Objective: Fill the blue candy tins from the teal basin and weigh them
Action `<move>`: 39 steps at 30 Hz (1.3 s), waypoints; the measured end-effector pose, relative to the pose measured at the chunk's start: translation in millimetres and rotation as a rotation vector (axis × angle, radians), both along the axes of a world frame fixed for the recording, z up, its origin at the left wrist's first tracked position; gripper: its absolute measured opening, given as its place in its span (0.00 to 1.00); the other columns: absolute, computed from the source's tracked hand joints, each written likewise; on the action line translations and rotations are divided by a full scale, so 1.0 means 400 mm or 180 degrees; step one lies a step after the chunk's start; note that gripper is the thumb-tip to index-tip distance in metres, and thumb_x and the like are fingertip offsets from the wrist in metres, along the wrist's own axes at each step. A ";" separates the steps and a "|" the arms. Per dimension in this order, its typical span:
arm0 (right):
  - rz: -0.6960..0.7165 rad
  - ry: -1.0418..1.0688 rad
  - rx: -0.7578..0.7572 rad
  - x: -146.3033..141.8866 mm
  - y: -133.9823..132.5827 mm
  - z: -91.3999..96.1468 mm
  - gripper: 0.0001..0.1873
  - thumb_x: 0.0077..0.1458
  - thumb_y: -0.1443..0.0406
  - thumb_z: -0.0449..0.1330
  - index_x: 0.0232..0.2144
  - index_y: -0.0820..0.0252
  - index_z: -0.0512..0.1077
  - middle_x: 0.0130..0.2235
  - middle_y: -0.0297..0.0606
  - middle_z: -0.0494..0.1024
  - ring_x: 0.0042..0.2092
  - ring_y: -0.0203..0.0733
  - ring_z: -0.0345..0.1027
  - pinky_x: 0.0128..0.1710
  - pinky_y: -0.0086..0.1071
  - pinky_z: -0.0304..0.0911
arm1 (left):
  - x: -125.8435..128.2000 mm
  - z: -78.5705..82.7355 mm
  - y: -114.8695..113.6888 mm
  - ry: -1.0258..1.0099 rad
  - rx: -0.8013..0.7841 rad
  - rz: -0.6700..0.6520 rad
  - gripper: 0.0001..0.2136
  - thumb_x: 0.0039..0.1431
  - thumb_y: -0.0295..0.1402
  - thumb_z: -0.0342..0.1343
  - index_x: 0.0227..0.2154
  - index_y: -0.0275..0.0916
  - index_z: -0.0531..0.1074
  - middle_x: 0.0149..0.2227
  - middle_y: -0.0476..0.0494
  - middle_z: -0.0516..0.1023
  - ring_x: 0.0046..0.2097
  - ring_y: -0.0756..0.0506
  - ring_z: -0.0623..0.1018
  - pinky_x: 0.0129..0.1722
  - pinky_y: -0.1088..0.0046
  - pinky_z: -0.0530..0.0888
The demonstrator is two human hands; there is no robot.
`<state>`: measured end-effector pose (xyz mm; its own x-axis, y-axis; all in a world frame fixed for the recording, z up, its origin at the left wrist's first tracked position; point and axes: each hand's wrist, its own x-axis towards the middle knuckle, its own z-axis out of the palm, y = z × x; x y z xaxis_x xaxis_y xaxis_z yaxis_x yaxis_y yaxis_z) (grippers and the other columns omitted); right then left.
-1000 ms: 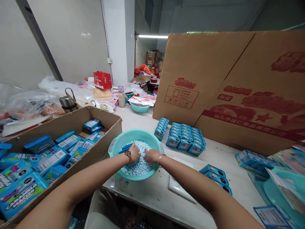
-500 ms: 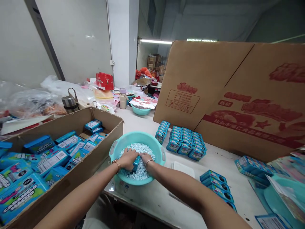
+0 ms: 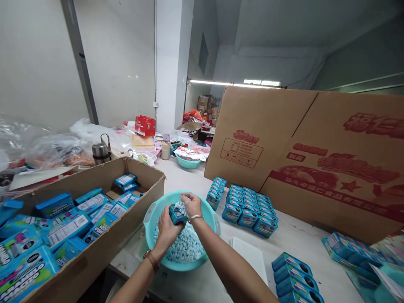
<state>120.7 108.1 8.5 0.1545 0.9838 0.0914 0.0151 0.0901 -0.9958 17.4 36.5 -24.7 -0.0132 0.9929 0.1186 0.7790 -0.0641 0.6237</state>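
A small blue box is gripped in my left hand above the turquoise basin. Small pale blue candies fill the lower part of the basin, and more of them heap up at the top of the box. My right hand is at the box's upper right, its bent fingers on the heaped candies. The right fingertips are partly hidden by the heap. Both hands are over the basin, clear of the candies lying in it.
Left of the basin stands an open cardboard carton holding many blue boxes. Rows of blue boxes stand to the right, with another row nearer. A white lid-like tray lies between. A large cardboard sheet rises behind.
Both hands have lifted from the candies in the basin, the left raising the blue box. Candies now heap at its top under my right hand. The camera view has tilted up.
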 end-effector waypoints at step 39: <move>0.0284 0.0849 -0.0325 -0.012 -0.075 0.014 0.34 0.53 0.38 0.51 0.35 0.62 0.76 0.36 0.48 0.82 0.43 0.50 0.75 0.43 0.37 0.66 | -0.016 0.008 -0.003 -0.0704 0.0273 0.0172 0.35 0.42 0.31 0.60 0.56 0.40 0.56 0.56 0.36 0.67 0.59 0.34 0.67 0.58 0.55 0.62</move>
